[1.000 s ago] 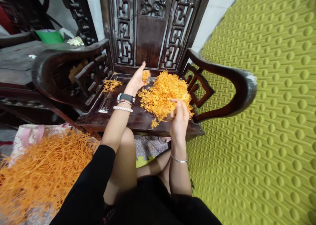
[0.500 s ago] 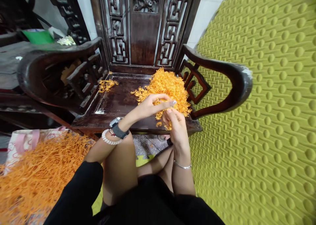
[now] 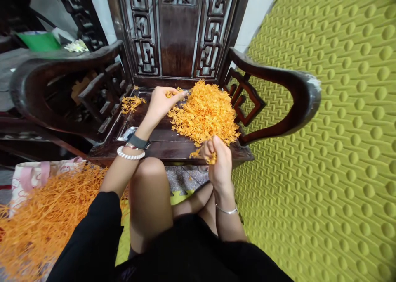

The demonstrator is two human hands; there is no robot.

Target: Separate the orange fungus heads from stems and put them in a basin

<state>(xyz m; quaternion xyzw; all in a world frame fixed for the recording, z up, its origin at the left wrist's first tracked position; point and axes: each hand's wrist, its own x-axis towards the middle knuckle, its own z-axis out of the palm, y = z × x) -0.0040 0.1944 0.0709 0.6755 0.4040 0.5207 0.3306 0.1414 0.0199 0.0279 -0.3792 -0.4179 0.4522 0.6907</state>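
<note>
Straight ahead in the head view, at the centre of the frame, a dark carved wooden chair faces the camera, its backrest cut off by the top edge. On the right half of its seat lies a heap of short orange strands, reaching back to the foot of the backrest. The left hand hovers at the heap's upper left edge with its fingers pinched together on a small tuft of the strands; how many it grips is hard to make out. A dark watch and a white bead bracelet sit on that wrist. The right hand is lower, at the front edge of the seat, curled closed around a little bunch of the same orange strands, most of which the fingers hide. A thin silver bangle circles the right wrist. Near the seat's left rear corner lies a smaller clump, well apart from the big heap. At lower left a mass of long orange strands spreads over a pale bag with pink handles, cut off by the frame edge. The whole right side shows a green bumpy mat. At upper left a green container stands blurred on a dark surface.
</note>
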